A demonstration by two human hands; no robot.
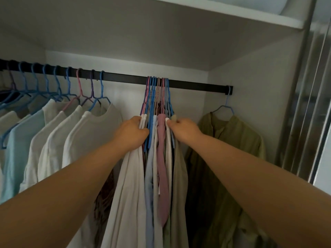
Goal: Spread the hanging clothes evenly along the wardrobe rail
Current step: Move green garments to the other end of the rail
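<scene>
A black rail (125,78) runs across the wardrobe. Several garments hang spaced out on blue, pink and purple hangers along its left part, among them a white T-shirt (93,133). A tight bunch of hangers (157,93) carries packed clothes in the middle, including a pink garment (162,149). My left hand (132,134) grips the white garments on the bunch's left side. My right hand (182,129) pinches the shoulders of the pale garments on its right side. An olive shirt (231,149) hangs alone at the rail's right end.
The wardrobe's white side wall (250,86) stands just beyond the olive shirt. A shelf (232,17) spans above the rail. A mirrored sliding door frame (308,104) rises on the far right. Bare rail shows on both sides of the bunch.
</scene>
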